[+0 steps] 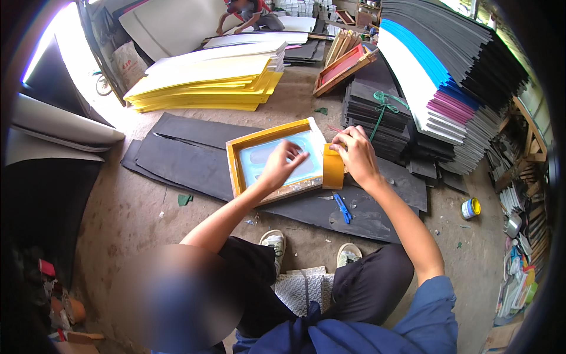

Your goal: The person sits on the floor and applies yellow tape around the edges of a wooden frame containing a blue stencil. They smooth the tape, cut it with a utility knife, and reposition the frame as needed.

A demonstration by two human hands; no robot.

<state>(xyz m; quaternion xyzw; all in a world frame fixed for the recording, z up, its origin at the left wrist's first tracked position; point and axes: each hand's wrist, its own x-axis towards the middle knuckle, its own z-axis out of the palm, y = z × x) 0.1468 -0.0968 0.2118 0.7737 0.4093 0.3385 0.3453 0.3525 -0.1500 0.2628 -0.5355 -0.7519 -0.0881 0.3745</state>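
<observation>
Fingers of the left hand [282, 165] are pressing flat on a stiff yellow wooden screen frame [277, 159] while the right hand [355, 154] is gripping a light yellow tape roll [332, 167] at its rim.

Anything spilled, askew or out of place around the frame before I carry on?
Little stands out. A blue cutter lies loose on the black sheet near the frame, and green scraps litter the floor. Nothing looks spilled.

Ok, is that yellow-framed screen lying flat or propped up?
Flat. The yellow-framed screen lies face-up on the dark sheets, with the left hand pressing on its mesh and the right hand holding a tape roll at its edge.
</observation>
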